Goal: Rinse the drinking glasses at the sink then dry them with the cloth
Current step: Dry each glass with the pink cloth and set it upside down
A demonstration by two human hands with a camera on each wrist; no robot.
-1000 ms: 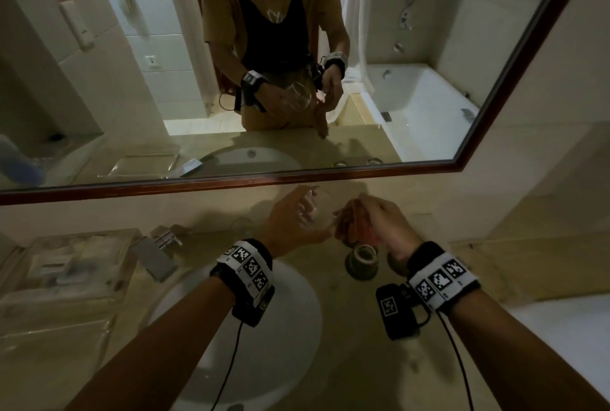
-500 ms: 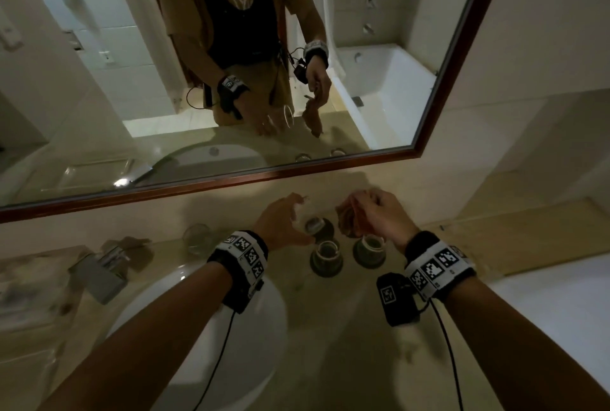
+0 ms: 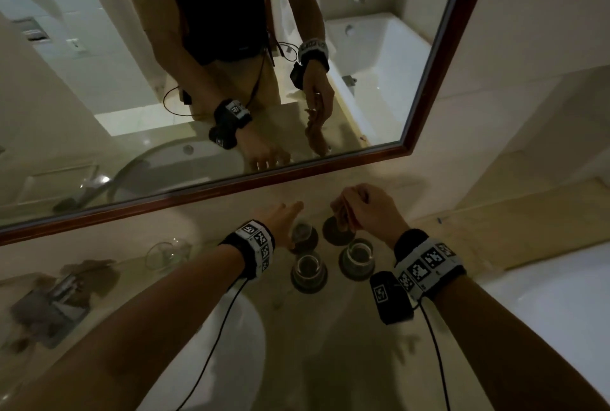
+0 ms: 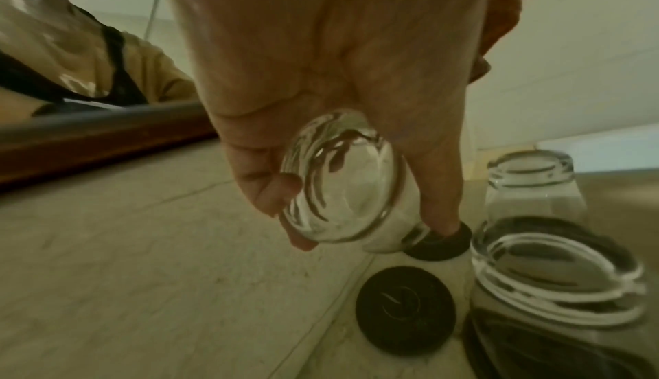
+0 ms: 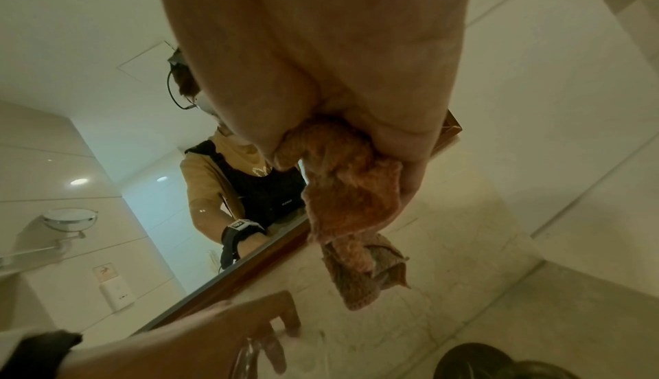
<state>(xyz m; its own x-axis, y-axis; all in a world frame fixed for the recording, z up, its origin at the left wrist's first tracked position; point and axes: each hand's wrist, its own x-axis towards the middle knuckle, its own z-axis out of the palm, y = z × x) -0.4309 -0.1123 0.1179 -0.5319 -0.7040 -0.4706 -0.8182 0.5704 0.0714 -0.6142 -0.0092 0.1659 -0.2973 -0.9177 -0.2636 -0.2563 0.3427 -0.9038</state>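
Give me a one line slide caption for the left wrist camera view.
Left hand lowers an upturned drinking glass toward dark coasters beside two glasses already inverted.

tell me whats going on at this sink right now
A person stands at a bathroom counter by the mirror, drying glasses. The left hand holds a clear glass upside down, lowering it toward a dark round coaster. The right hand grips an orange cloth that hangs bunched from the fist. Two more glasses already sit inverted on coasters, one coaster is bare, and another glass waits near the tap.
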